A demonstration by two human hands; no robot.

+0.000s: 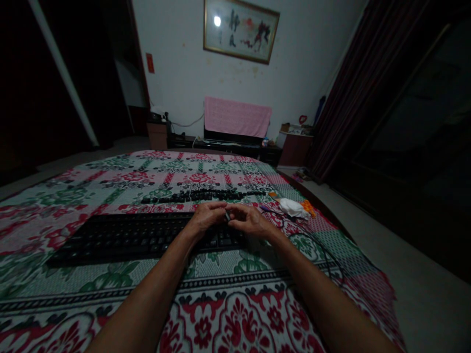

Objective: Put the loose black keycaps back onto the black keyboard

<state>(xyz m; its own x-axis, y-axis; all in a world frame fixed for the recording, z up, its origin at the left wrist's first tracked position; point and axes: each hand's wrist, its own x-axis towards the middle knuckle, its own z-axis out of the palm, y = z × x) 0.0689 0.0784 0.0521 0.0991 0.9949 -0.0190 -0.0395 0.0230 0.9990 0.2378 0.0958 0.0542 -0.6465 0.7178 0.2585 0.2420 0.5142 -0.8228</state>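
A black keyboard (128,238) lies on the patterned bed cover, its right end under my hands. Above that end, my left hand (206,216) is closed, with its thumb and fingertips drawn together; what they pinch is hidden. My right hand (250,220) faces it, thumb and fingers closed on a small dark keycap (227,214) with a pale edge. The fingertips of both hands almost meet around this piece. Beyond the keyboard, loose black keycaps (206,195) are spread in a long uneven row.
Right of my hands lie a crumpled white cloth or tissue (292,208), an orange item (308,208) and a dark cable (324,247). The bed cover (235,304) drops off at the right. A pink towel (237,116) hangs by the far wall.
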